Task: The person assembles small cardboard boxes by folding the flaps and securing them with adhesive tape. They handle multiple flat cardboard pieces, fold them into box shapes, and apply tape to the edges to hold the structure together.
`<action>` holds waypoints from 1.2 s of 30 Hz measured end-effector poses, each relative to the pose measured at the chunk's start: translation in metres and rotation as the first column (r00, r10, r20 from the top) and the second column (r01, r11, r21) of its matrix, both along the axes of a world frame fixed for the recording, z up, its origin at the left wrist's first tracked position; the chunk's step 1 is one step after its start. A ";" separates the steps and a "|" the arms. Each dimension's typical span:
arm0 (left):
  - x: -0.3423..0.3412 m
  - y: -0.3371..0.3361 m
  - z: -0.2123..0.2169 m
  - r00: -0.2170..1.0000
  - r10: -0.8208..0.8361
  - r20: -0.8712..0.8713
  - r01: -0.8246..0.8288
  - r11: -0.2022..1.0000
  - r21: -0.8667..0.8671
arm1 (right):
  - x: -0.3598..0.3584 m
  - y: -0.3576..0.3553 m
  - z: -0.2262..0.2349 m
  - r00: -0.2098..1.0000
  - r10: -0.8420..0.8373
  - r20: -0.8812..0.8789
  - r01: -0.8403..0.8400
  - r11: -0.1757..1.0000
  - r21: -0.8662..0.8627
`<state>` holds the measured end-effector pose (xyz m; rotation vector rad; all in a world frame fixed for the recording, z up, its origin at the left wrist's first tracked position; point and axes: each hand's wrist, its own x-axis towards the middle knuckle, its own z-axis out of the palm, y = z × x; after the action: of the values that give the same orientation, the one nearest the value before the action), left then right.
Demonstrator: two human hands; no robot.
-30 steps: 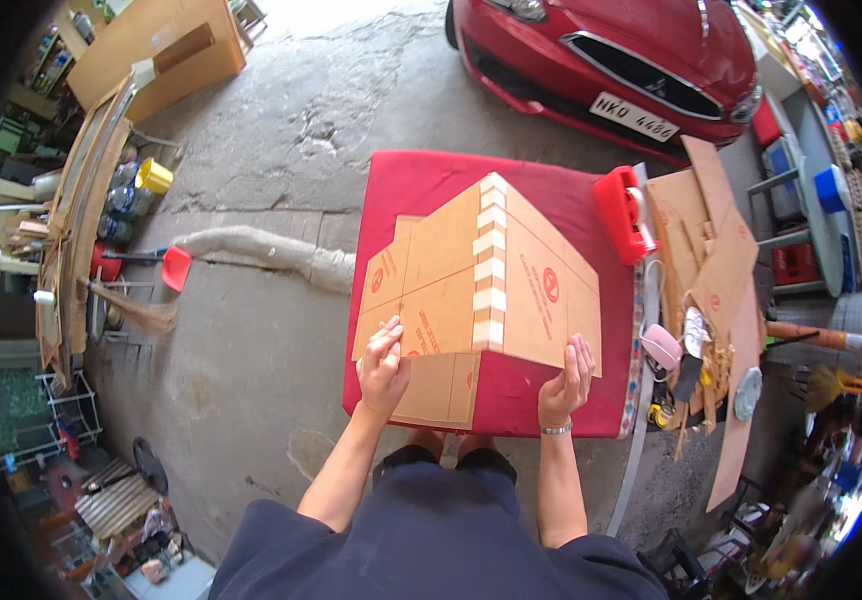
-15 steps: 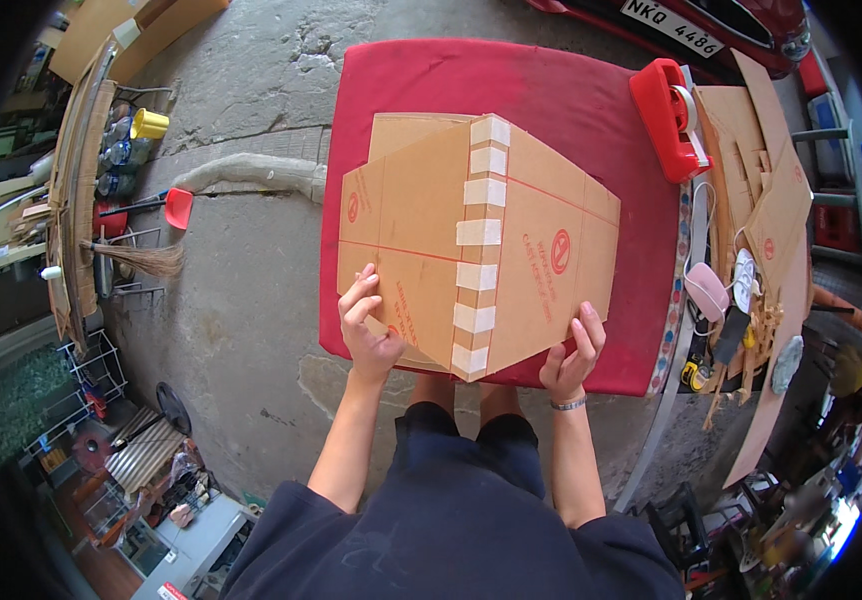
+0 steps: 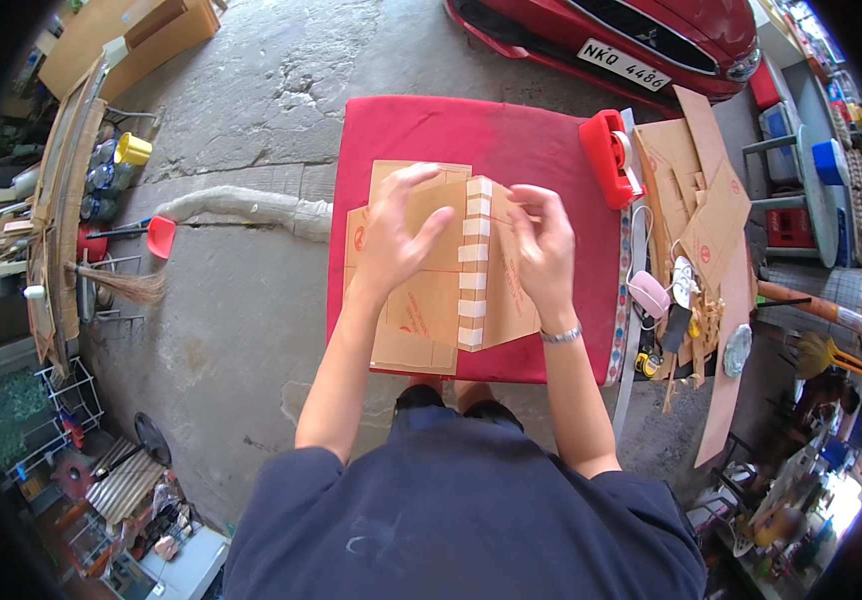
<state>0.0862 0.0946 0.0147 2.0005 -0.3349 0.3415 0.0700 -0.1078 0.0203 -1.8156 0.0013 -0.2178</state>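
Note:
A folded brown cardboard piece [image 3: 416,305] lies on the red-covered table, with strips of white tape [image 3: 473,253] across its middle crease. Its right panel [image 3: 509,290] looks narrow and seems tilted up, while the left panel lies flatter. Another flat cardboard sheet [image 3: 413,357] shows underneath. My left hand [image 3: 403,232] is over the left panel, fingers stretched and thumb spread, holding nothing. At the right panel's outer side is my right hand [image 3: 545,248], its fingers bent but apart. It hides part of that edge, so whether it touches the panel is unclear.
A red tape dispenser [image 3: 608,160] stands at the red tabletop's [image 3: 541,130] right edge. Beyond it are cardboard scraps [image 3: 716,220], a pink computer mouse [image 3: 649,294] and a yellow tape measure [image 3: 647,362]. A red car [image 3: 641,40] is parked behind; a broom [image 3: 126,284] lies left.
Both hands have moved from the cardboard's near edges up over its middle and far part. The right panel has tilted up and looks narrower. The whole view has shifted.

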 end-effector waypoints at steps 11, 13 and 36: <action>0.042 -0.014 -0.018 0.778 -0.505 -0.373 0.358 0.845 -0.398 | 0.015 0.040 0.007 0.995 -0.096 -0.038 0.082 0.958 -0.274; 0.043 -0.013 -0.017 0.781 -0.489 -0.389 0.352 0.859 -0.372 | 0.017 0.042 0.007 0.994 -0.093 -0.063 0.072 0.958 -0.277; 0.041 -0.011 -0.026 0.814 -0.430 -0.391 0.376 0.903 -0.209 | 0.026 0.029 0.004 0.941 -0.093 -0.326 0.036 0.984 -0.177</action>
<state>0.1273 0.0841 -0.0118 1.7649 -0.4338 -0.3442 0.0959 -0.0792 0.0242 -2.0040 0.2896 0.0482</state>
